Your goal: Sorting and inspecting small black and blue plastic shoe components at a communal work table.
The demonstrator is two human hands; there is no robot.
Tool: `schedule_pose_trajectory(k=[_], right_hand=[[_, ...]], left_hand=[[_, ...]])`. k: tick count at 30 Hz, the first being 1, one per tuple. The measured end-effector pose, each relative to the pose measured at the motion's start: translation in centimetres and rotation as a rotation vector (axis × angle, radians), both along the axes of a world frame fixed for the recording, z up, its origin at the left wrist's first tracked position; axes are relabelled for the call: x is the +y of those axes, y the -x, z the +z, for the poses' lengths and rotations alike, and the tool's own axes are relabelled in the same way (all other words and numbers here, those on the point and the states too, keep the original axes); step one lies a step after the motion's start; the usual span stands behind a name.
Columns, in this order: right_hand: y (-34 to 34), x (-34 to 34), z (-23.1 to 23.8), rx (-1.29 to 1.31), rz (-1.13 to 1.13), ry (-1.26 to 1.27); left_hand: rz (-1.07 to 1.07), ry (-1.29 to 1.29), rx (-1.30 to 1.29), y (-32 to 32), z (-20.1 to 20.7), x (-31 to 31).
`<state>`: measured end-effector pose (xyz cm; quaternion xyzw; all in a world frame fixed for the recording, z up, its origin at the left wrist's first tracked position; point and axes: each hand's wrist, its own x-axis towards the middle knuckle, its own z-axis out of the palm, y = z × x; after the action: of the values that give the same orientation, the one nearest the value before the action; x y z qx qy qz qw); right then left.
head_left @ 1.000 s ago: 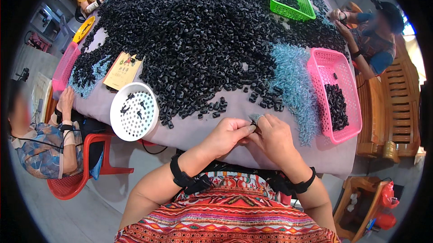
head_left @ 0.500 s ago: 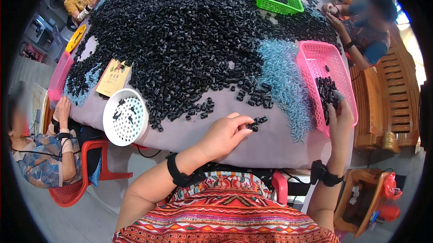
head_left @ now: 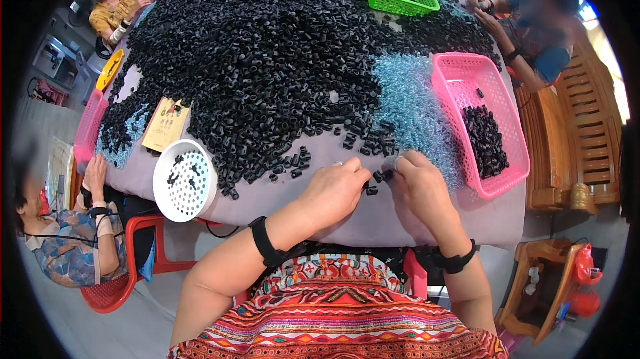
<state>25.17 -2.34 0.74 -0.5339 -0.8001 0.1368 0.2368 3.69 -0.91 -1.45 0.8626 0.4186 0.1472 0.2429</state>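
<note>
While both my hands meet at the near edge of the table [head_left: 280,216], my left hand [head_left: 335,190] has its fingers curled down onto a few loose black pieces [head_left: 371,190], and my right hand [head_left: 420,189] pinches a small black piece [head_left: 385,174] with a bit of clear blue plastic at its fingertips. These pieces lie just in front of the great heap of black parts [head_left: 280,59], beside the patch of pale blue bits [head_left: 407,106]. A pink basket [head_left: 460,79] with black parts sits to my right, a white round sieve [head_left: 185,180] to my left.
</note>
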Motion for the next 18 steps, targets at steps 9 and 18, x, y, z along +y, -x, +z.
schedule_pose_trajectory(k=[9, 18], right_hand=[[-0.6, 0.6, 0.4, 0.085, -0.11, -0.022], [-1.5, 1.0, -0.7, 0.024, -0.102, -0.042]], left_hand=[[-0.003, -0.06, -0.003, 0.1, -0.9, -0.1], [0.137, 0.265, -0.282, 2.6, 0.5, -0.7]])
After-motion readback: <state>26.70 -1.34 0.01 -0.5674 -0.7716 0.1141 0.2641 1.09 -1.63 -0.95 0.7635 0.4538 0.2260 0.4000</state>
